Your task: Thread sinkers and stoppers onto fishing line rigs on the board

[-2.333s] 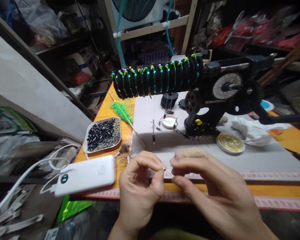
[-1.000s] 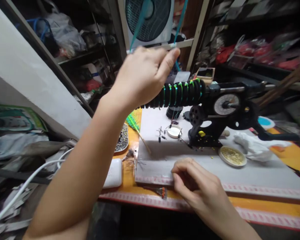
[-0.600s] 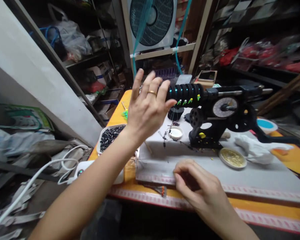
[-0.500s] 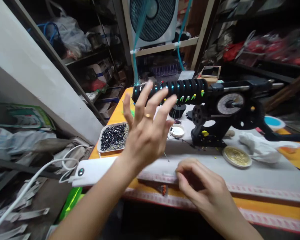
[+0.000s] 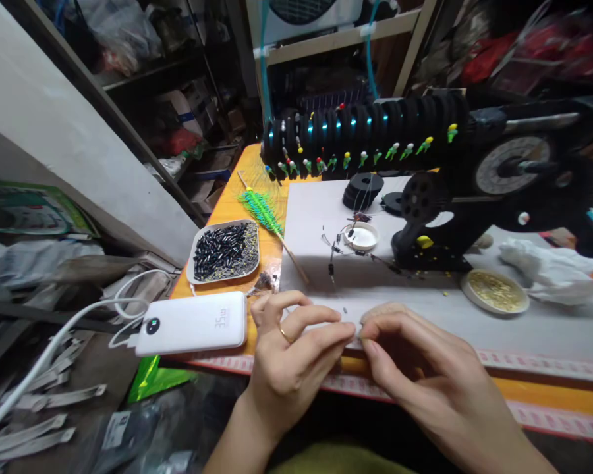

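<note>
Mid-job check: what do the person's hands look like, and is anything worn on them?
Two human hands, without gloves. The left hand wears a thin gold-coloured ring; no ring shows on the right hand. No sleeve or watch is visible.

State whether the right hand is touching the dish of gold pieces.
Apart: the head view shows grey board between the right hand and the dish.
</note>
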